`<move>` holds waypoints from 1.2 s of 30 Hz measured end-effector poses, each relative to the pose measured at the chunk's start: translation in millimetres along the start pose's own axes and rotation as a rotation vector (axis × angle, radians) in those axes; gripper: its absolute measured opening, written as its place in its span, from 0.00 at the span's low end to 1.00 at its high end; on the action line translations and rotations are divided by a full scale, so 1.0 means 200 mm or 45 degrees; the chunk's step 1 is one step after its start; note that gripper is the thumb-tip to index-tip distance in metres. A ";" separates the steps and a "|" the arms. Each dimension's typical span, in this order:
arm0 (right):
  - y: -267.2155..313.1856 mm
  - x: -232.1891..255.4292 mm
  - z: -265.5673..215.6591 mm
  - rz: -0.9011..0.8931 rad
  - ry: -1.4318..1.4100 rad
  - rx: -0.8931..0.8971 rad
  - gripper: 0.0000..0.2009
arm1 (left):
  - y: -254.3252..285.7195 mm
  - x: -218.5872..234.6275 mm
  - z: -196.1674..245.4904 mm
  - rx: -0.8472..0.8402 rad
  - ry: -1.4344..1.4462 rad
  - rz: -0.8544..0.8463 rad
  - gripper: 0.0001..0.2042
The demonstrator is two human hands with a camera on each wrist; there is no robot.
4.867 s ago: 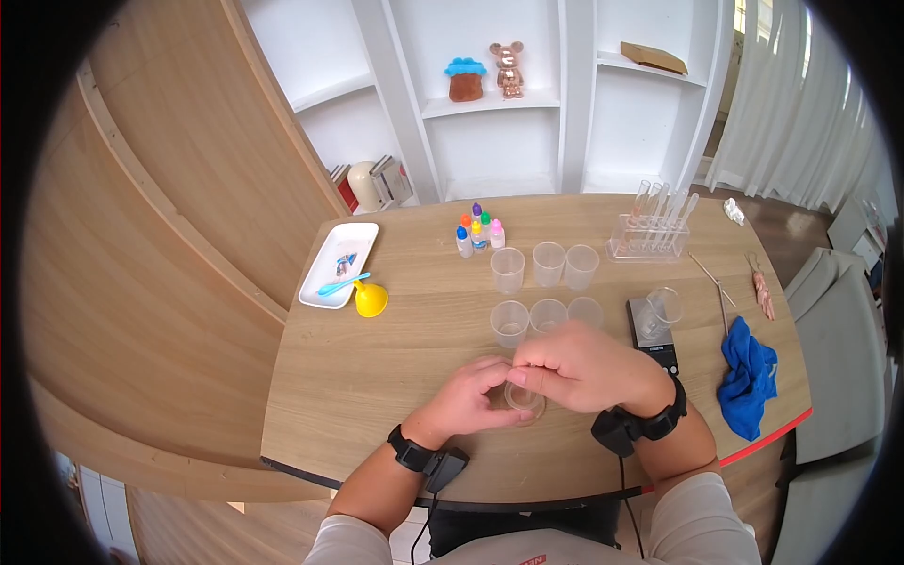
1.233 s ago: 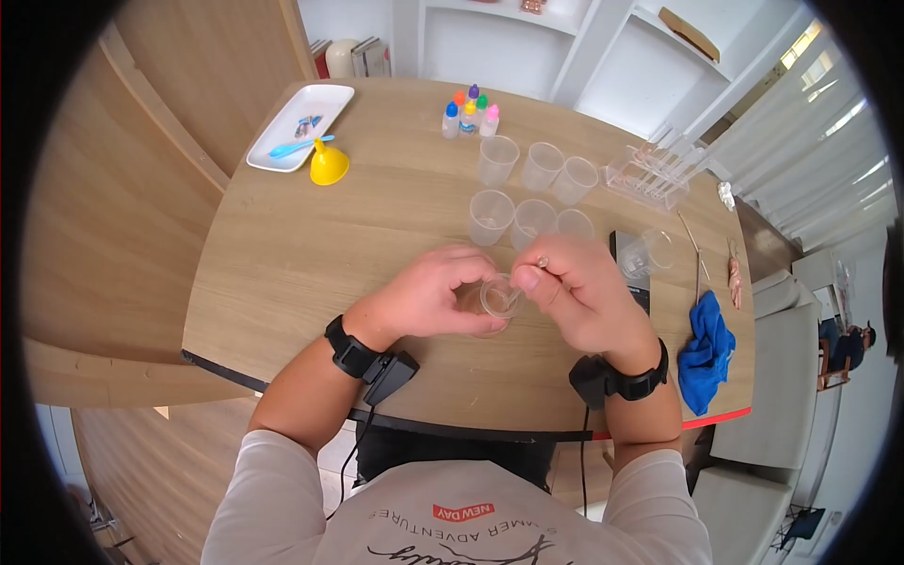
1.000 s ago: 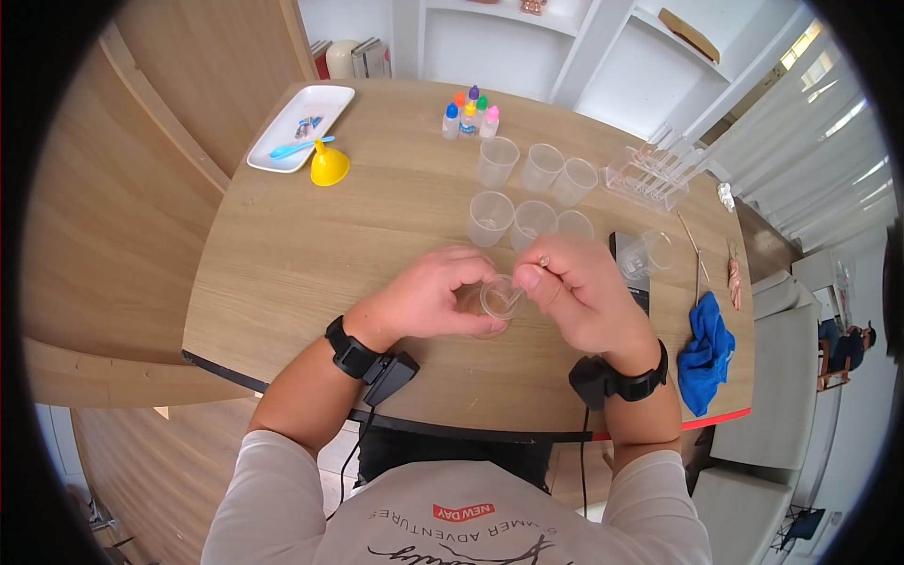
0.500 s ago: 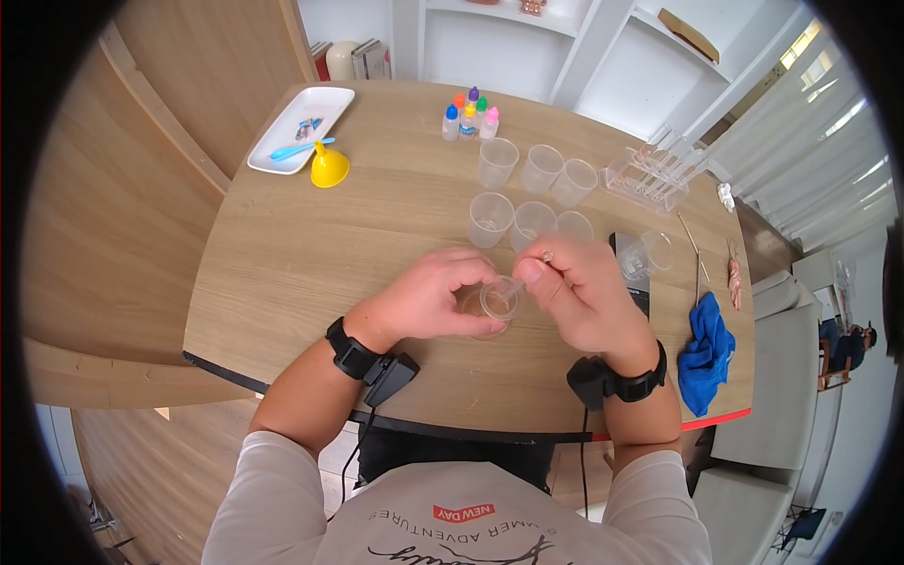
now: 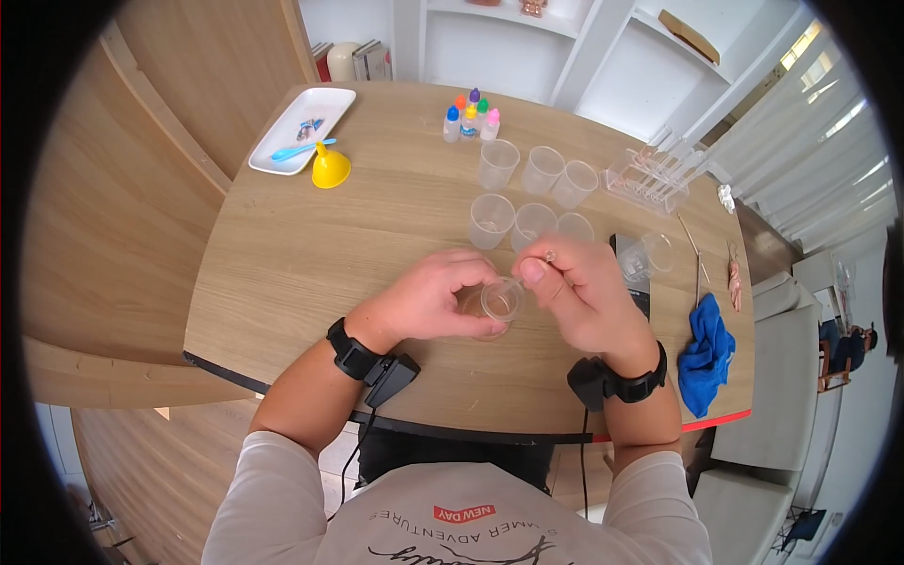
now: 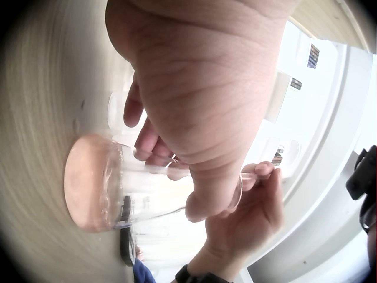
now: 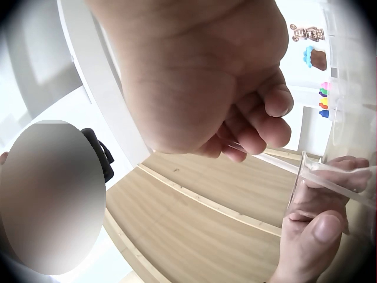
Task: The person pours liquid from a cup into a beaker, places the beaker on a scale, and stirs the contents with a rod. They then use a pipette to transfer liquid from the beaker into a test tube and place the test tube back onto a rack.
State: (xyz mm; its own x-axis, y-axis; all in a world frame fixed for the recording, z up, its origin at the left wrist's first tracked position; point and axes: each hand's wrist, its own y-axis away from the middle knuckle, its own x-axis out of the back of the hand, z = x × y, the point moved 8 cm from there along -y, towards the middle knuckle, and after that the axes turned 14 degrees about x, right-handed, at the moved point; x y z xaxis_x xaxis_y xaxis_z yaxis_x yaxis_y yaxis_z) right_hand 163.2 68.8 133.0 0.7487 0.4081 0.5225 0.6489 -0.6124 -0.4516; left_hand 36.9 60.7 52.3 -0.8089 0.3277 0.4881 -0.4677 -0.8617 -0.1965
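Observation:
My left hand [image 5: 435,296] curls its fingers and thumb round a clear vessel [image 5: 502,299] near the front of the table. In the left wrist view the vessel [image 6: 91,184] stands upright on the tabletop, with pale orange liquid at its bottom. From the right, my right hand [image 5: 582,294] pinches a thin clear rod [image 5: 552,255], whose lower part slants into the vessel's mouth. The rod [image 7: 280,164] also shows in the right wrist view, running from the right hand [image 7: 194,76] towards the vessel held by the left hand [image 7: 309,242].
Several clear cups [image 5: 492,222] stand in two rows beyond the hands. Dropper bottles [image 5: 469,124], a yellow funnel [image 5: 330,168] and a white tray [image 5: 266,158] lie farther back. Right of them are a test-tube rack [image 5: 650,179], a beaker [image 5: 645,256] on a black scale and a blue cloth [image 5: 706,358].
Since the oldest frame the head view has tilted down, showing more of the shirt. Lately the rod's upper end has shifted slightly right, while the left hand stays round the vessel.

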 end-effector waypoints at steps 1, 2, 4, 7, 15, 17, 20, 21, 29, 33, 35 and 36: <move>0.00 0.00 0.01 0.000 0.000 0.000 0.06 | 0.00 0.00 0.00 0.005 -0.001 0.002 0.23; 0.00 0.00 0.00 -0.060 0.016 0.077 0.06 | 0.00 0.00 0.00 0.005 -0.001 0.002 0.23; 0.00 -0.02 -0.03 -0.119 0.032 0.154 0.07 | 0.00 0.00 0.00 -0.029 -0.009 0.005 0.23; 0.00 0.00 0.00 0.005 -0.007 0.030 0.06 | 0.00 0.00 -0.01 0.012 0.010 -0.005 0.23; -0.01 -0.01 -0.01 -0.009 -0.024 0.122 0.06 | 0.00 0.00 -0.01 -0.001 0.009 -0.002 0.23; -0.01 -0.01 -0.02 -0.046 -0.001 0.114 0.06 | 0.00 0.00 0.00 -0.013 0.005 0.003 0.23; -0.01 -0.02 -0.01 -0.034 0.006 0.085 0.06 | 0.00 0.00 0.00 -0.002 0.015 0.003 0.23; -0.01 -0.01 0.00 0.013 -0.012 0.066 0.06 | -0.01 0.00 0.01 -0.035 0.036 0.036 0.20; -0.01 0.00 -0.02 -0.046 0.023 0.125 0.06 | -0.01 0.01 0.01 -0.058 0.057 0.071 0.18; 0.00 -0.01 -0.01 0.022 -0.040 0.081 0.06 | -0.01 0.01 0.02 -0.068 0.070 0.072 0.18; -0.01 -0.01 -0.01 -0.048 0.006 0.141 0.06 | -0.01 0.01 0.02 -0.058 0.070 0.068 0.18; -0.01 -0.02 -0.02 -0.116 0.051 0.200 0.06 | 0.00 0.01 0.02 -0.065 0.053 0.072 0.17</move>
State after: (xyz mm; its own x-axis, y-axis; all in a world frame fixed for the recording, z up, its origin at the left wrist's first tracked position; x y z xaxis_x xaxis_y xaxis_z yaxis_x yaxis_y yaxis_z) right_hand 158.4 64.8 135.0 0.6817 0.4280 0.5934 0.7295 -0.4593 -0.5068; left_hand 36.8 60.9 56.7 -0.8482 0.2958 0.4393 -0.4376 -0.8587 -0.2667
